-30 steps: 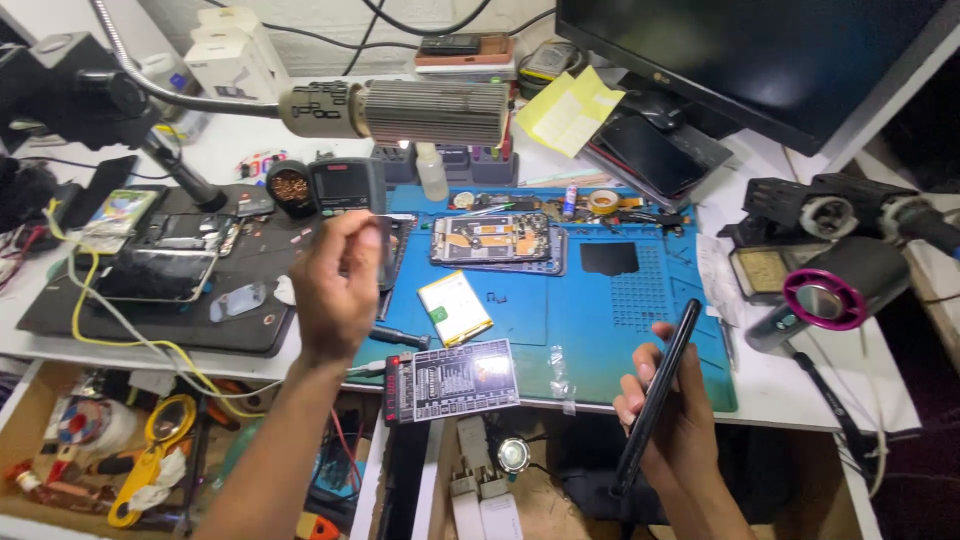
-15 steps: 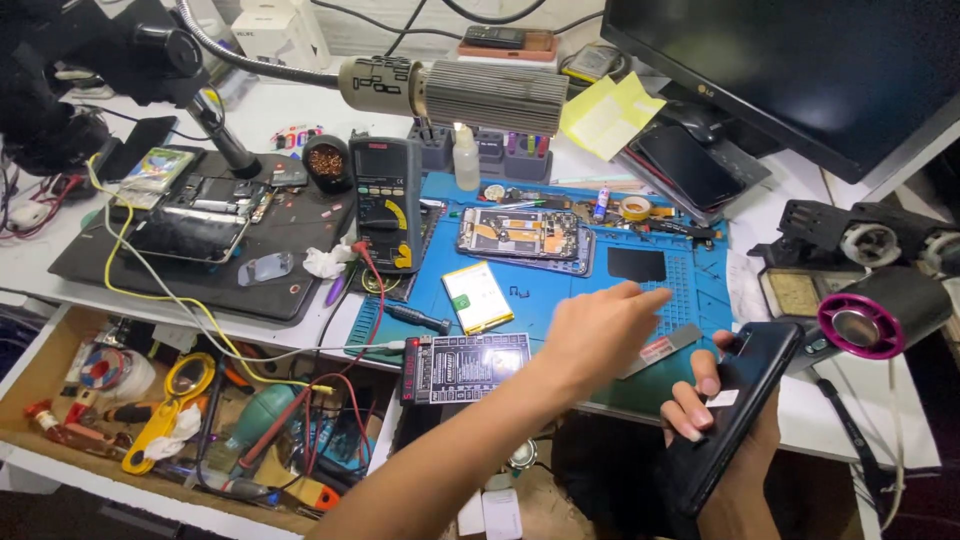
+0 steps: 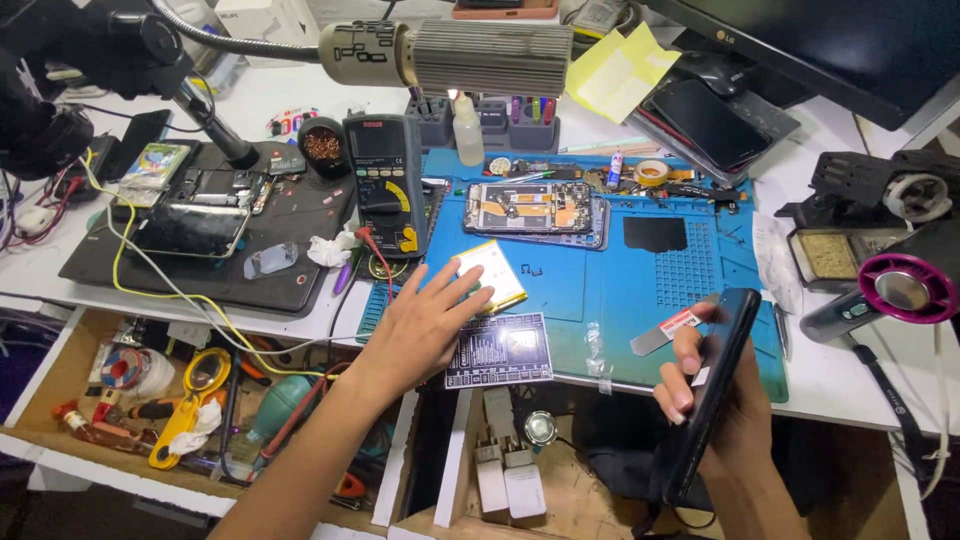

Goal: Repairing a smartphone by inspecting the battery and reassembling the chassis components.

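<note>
L hand (image 3: 420,325) back from phone (image 3: 706,390), flat by battery (image 3: 490,272); R hand (image 3: 712,400) gripping phone.

— Left hand (image 3: 425,325)?
— Forearm reaching up from the lower left, palm down, fingers (image 3: 462,278) spread flat at the blue mat's (image 3: 600,290) near-left corner.
— Right hand (image 3: 715,400)?
— At the mat's near-right edge, fingers curled, thumb pressed in a grip.

Monitor (image 3: 850,40) (top right) cut off

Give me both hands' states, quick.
Left hand: open, flat on the blue mat, holding nothing.
Right hand: closed on a black phone.
</note>
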